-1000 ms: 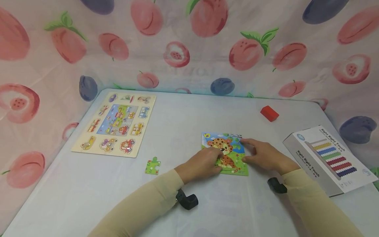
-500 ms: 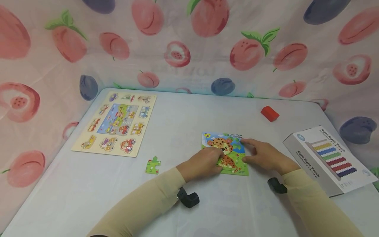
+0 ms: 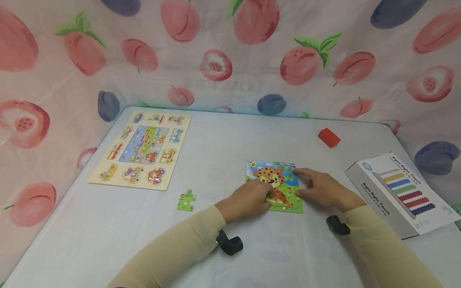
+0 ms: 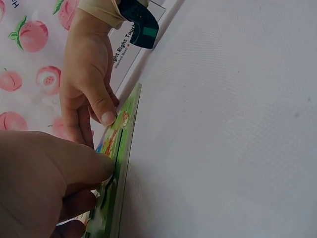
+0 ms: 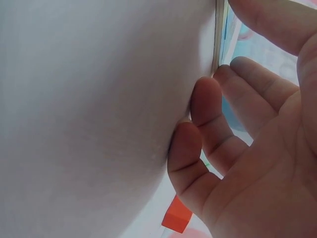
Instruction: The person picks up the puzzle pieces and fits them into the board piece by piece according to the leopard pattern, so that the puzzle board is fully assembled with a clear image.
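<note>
A square jigsaw puzzle (image 3: 290,202) with a leopard picture lies flat on the table in the head view. My left hand (image 3: 248,200) reaches over its lower left part, fingers bent downward. In the left wrist view, the left thumb and fingers (image 4: 89,166) pinch a green puzzle piece (image 4: 103,210) at a dark seam by the green border; the fingers hide much of it. My right hand (image 3: 322,190) touches the puzzle's right side with thumb and forefinger spread apart. The right wrist view shows its fingers (image 5: 205,101) resting along the table and the puzzle's edge.
One loose green puzzle piece (image 3: 186,201) lies left of the left forearm. Farther left is a wooden vehicle peg board (image 3: 163,186). A red block (image 3: 329,137) sits at the back right, and a white box (image 3: 403,196) stands beside the right forearm.
</note>
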Tool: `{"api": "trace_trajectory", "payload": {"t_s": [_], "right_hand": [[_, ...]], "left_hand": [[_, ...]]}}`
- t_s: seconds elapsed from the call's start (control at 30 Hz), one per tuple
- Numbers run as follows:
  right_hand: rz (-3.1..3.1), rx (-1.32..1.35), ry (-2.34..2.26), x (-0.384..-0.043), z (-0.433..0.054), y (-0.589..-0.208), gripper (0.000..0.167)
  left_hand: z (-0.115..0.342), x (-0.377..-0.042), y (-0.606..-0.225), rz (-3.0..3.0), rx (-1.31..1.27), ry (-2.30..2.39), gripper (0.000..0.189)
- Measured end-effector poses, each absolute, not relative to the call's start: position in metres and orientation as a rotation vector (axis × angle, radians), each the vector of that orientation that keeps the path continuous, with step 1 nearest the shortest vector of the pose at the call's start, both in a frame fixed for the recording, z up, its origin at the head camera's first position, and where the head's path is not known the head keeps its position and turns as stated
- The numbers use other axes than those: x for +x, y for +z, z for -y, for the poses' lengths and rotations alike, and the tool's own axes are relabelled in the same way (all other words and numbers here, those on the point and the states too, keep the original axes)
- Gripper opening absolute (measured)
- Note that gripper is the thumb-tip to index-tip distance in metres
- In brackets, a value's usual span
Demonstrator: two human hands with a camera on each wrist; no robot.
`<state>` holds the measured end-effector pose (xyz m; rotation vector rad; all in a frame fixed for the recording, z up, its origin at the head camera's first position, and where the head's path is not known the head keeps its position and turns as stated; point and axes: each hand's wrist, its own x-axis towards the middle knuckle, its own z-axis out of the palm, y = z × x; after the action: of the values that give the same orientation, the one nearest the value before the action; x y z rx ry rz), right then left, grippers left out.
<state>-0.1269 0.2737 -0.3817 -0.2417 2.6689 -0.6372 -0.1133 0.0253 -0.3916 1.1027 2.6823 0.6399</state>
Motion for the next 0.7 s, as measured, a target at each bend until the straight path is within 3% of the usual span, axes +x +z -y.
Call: {"api": "trace_trajectory", "payload": {"t_s": [0.7], "right_hand": [[-2.69, -0.266, -0.591, -0.127, -0.271, -0.3806, 0.08]], "left_hand": [[-0.0253, -0.1141, -0.3932, -2.659, 1.024, 0.725, 0.016]]}}
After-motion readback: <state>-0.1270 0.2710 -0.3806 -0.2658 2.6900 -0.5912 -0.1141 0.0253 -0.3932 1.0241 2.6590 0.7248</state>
